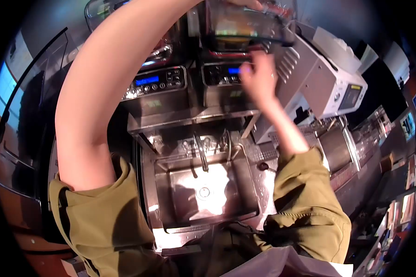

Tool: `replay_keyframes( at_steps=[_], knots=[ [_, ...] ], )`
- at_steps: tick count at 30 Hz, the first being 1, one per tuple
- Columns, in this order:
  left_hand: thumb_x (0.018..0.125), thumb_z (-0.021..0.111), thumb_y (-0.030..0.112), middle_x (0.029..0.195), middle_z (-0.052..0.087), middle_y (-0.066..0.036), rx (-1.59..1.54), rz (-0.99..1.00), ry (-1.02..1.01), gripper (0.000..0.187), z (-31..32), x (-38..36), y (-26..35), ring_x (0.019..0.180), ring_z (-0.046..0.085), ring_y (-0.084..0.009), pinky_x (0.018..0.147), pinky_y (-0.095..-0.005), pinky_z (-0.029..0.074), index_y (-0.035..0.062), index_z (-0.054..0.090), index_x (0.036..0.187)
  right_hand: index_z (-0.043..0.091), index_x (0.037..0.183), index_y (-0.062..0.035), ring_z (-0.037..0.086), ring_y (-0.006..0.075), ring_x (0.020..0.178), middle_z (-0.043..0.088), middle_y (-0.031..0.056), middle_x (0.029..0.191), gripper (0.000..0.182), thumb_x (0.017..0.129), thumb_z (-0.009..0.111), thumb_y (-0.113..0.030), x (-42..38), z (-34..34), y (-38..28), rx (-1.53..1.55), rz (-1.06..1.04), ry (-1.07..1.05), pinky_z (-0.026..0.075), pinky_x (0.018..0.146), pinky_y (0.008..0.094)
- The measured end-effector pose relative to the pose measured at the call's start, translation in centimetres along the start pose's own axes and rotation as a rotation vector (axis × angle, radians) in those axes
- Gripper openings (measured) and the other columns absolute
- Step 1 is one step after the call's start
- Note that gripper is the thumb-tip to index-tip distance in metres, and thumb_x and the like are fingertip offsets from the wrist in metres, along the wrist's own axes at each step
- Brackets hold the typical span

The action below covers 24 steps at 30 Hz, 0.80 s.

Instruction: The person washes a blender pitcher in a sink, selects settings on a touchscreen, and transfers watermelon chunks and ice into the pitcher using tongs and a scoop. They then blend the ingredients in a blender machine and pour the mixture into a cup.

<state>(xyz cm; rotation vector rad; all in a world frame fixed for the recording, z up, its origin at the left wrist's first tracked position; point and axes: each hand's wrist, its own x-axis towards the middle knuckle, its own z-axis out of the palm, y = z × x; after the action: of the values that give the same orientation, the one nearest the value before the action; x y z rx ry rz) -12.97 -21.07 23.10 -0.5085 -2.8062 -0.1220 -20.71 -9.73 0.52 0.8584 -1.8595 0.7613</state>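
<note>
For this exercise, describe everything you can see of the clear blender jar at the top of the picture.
The blender jar is a clear, dark-tinted plastic container, seen from above at the top edge of the frame, so its upper part is cut off. It sits over the right-hand blender base, whose panel has a lit blue display. The left hand reaches to its top, mostly out of frame. The right hand is just below it, at the base's controls. Its contents cannot be made out.
</note>
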Motion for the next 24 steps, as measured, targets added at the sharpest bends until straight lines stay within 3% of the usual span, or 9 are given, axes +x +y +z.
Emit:
replay_keyframes(
  at_steps=[4,7,9,10,12,16,19,22,24],
  knots=[
    [0.072,0.062,0.024,0.098,0.057,-0.018,0.076,0.149,0.343,0.045,4.6,-2.0,0.2,0.090,0.055,-0.0268,0.078,-0.0350,0.045,0.0021,0.050,0.109,0.022,0.133,-0.0213,0.058,0.0302,0.061,0.058,0.0160,0.067,0.068,0.072,0.053,-0.024,-6.1,0.7,-4.6,-0.020,0.089,-0.727,0.046,0.057,0.0403],
    [0.079,0.056,0.027,0.094,0.057,-0.012,0.226,0.232,0.587,0.035,8.6,-2.6,0.8,0.085,0.056,-0.0238,0.072,-0.0332,0.043,0.0102,0.052,0.109,0.026,0.129,-0.0043,0.060,0.0323,0.066,0.060,0.0142,0.064,0.064,0.073,0.049,-0.025,-5.2,0.5,-4.2,-0.027,-0.096,-0.850,0.047,0.059,0.0413],
    [0.078,0.056,0.024,0.100,0.057,-0.010,-0.084,0.167,0.637,0.030,10.5,-2.8,5.3,0.086,0.056,-0.0217,0.072,-0.0315,0.045,0.0104,0.056,0.104,0.063,0.073,-0.0074,0.061,0.0279,0.066,0.060,0.0134,0.066,0.022,0.073,0.046,-0.021,-5.2,3.6,-6.9,-0.035,0.155,-0.391,0.048,0.059,0.0396],
    [0.078,0.057,0.018,0.102,0.057,-0.009,-0.220,0.198,0.762,0.030,11.9,-2.4,8.0,0.088,0.057,-0.0192,0.074,-0.0290,0.045,0.0090,0.055,0.107,0.058,0.052,-0.0127,0.060,0.0266,0.066,0.061,0.0112,0.067,0.026,0.072,0.046,-0.023,-5.4,5.8,-5.4,0.111,-0.182,-0.306,0.046,0.055,0.0412],
    [0.081,0.053,0.002,0.103,0.057,-0.014,-0.765,0.173,0.901,0.029,14.9,-3.1,15.0,0.094,0.054,-0.0181,0.081,-0.0276,0.044,-0.0031,0.050,0.109,0.059,0.070,-0.0121,0.058,0.0273,0.066,0.060,0.0107,0.069,0.017,0.073,0.048,-0.025,-5.1,3.0,-5.6,0.146,-0.036,-0.579,0.043,0.055,0.0415],
    [0.083,0.045,0.001,0.096,0.055,-0.023,-0.936,0.351,1.249,0.025,19.9,-8.4,24.6,0.075,0.054,-0.0274,0.065,-0.0320,0.045,-0.0107,0.047,0.104,0.043,0.119,-0.0056,0.056,0.0264,0.060,0.056,0.0119,0.061,0.045,0.080,0.051,-0.028,-13.3,-17.2,1.8,0.420,0.105,-0.384,0.041,0.056,0.0385],
    [0.081,0.044,0.013,0.085,0.051,-0.011,-1.313,0.449,1.365,0.027,24.3,-9.2,31.7,0.071,0.043,-0.0189,0.061,-0.0251,0.034,-0.0053,0.048,0.101,0.043,0.122,-0.0101,0.057,0.0178,0.057,0.061,0.0087,0.071,0.041,0.082,0.050,-0.022,-27.1,-28.4,12.8,0.764,0.433,-0.412,0.045,0.051,0.0289],
    [0.082,0.039,0.012,0.080,0.050,-0.013,-1.384,0.167,1.541,0.025,32.8,-5.5,40.4,0.057,0.040,-0.0170,0.053,-0.0238,0.032,-0.0057,0.046,0.098,0.045,0.119,-0.0049,0.050,0.0083,0.047,0.062,0.0035,0.075,0.038,0.084,0.048,-0.021,-37.0,-41.3,20.5,0.643,1.151,-0.431,0.044,0.046,0.0214],
    [0.082,0.045,0.013,0.078,0.051,-0.010,-1.456,-0.404,0.929,0.022,38.1,-2.2,49.1,0.059,0.044,-0.0168,0.053,-0.0246,0.036,-0.0030,0.048,0.098,0.045,0.118,-0.0034,0.049,0.0087,0.045,0.061,0.0039,0.074,0.038,0.084,0.047,-0.021,-40.9,-48.8,24.3,0.723,1.182,-0.498,0.043,0.047,0.0223]
  ],
)
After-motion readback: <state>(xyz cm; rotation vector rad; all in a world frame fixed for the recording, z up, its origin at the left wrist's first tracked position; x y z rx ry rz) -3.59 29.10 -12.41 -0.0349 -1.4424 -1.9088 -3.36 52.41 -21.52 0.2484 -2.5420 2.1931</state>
